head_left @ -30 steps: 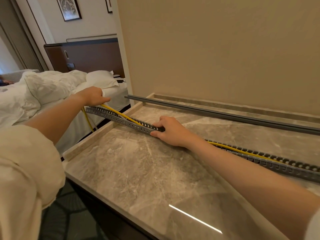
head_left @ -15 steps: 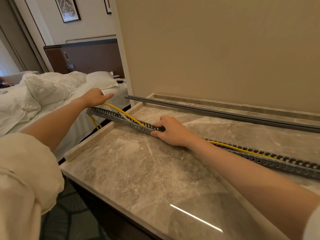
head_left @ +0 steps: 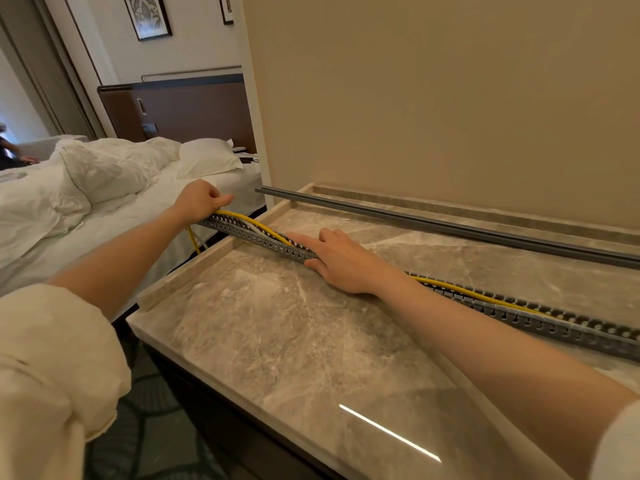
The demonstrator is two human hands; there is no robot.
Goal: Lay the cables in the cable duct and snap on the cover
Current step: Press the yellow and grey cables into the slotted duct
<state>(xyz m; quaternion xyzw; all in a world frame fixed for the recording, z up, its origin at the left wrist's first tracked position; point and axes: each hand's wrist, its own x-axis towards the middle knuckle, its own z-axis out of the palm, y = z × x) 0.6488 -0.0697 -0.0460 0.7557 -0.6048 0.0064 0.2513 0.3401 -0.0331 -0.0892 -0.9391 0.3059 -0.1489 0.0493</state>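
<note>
A long grey slotted cable duct lies diagonally across the marble countertop, its left end sticking out past the counter's edge. A yellow cable runs inside it and bows up out of the duct near the left end, beside a white cable. My left hand pinches the yellow cable at the duct's left end. My right hand lies flat over the duct's middle, fingers stretched out along it and pressing on the cables. The dark grey duct cover lies apart, along the back of the counter by the wall.
A beige wall rises right behind the counter. To the left, below the counter's edge, stands a bed with rumpled white bedding and a pillow. The yellow cable's end hangs down between bed and counter. Dark patterned carpet lies below.
My right hand's fingers have stretched further left along the duct. My left hand has closed its fingers on the yellow cable at the duct's end, and the cable's bow sits lower.
</note>
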